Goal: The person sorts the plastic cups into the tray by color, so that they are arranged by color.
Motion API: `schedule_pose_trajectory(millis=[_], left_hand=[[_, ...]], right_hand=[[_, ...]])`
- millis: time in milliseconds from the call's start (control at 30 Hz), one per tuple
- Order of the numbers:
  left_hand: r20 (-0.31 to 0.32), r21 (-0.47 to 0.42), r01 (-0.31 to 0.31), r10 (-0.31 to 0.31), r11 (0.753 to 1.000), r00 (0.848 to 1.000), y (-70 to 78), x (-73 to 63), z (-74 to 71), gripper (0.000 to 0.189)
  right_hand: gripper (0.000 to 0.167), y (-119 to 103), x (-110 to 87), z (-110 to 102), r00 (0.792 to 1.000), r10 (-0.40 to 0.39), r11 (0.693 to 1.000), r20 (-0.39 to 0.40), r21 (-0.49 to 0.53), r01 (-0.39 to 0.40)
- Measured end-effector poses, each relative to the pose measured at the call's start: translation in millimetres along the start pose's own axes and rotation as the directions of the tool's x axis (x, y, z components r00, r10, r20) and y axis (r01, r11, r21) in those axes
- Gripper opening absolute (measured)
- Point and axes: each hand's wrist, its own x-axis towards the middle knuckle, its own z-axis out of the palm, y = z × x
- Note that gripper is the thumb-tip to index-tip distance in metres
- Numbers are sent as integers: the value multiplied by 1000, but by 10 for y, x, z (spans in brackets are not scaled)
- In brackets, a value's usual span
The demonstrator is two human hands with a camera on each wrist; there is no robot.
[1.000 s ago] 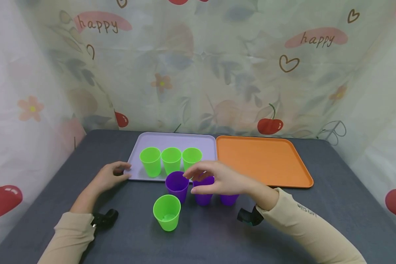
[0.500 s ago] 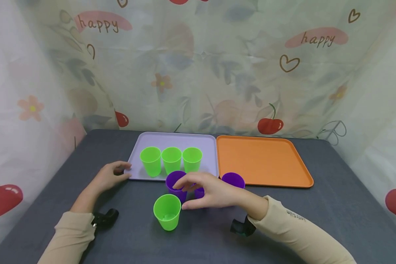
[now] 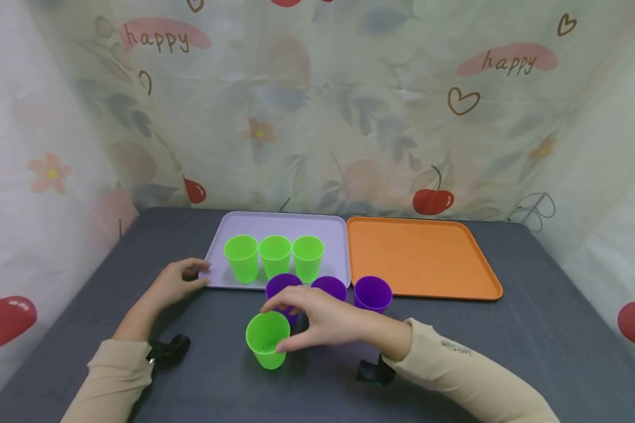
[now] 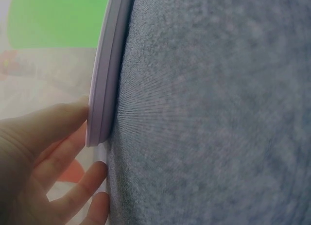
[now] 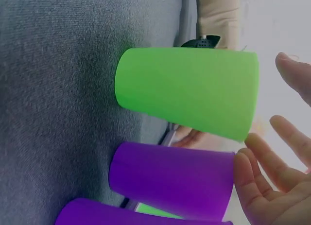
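Note:
My right hand (image 3: 317, 320) is over the near green cup (image 3: 264, 341), thumb by its right side and fingers reaching over its far rim. In the right wrist view, those fingers are spread just above the rim of the green cup (image 5: 189, 91). Behind it three purple cups stand in a row: the left one (image 3: 281, 281), the middle one (image 3: 330, 286) and the right one (image 3: 373, 294). Relaxed fingers of my left hand (image 3: 171, 285) touch the near left corner of the lilac tray (image 3: 291, 221). Thumb tip against the tray rim (image 4: 103, 98) shows in the left wrist view.
Three green cups, the middle one (image 3: 275, 254) among them, stand in a row on the lilac tray. An orange tray (image 3: 413, 255) adjoins it on the right. A dark cloth (image 3: 455, 346) covers the table, and a patterned curtain (image 3: 328, 117) hangs behind.
My right hand has come left and toward me from over the purple cups to the near green cup, uncovering the middle and right purple cups. My left hand has stayed at the tray.

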Motion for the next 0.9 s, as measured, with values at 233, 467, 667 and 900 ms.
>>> schedule_pose_trajectory(millis=[233,467,667,900], left_hand=[[1,-3,7,-7,1000,1000,-3,3,0,37],[-6,4,4,-4,1000,1000,-15,10,5,37],[-4,2,4,-4,1000,1000,-24,13,6,38],[-2,-7,1,-1,1000,1000,-32,11,6,38]], right_hand=[[55,-42,41,55,1000,-2,994,18,-107,4],[57,-58,71,82,1000,-15,986,18,-164,18],[56,-65,81,92,1000,7,985,16,-174,-4],[56,-79,85,92,1000,7,985,-5,-173,-7]])
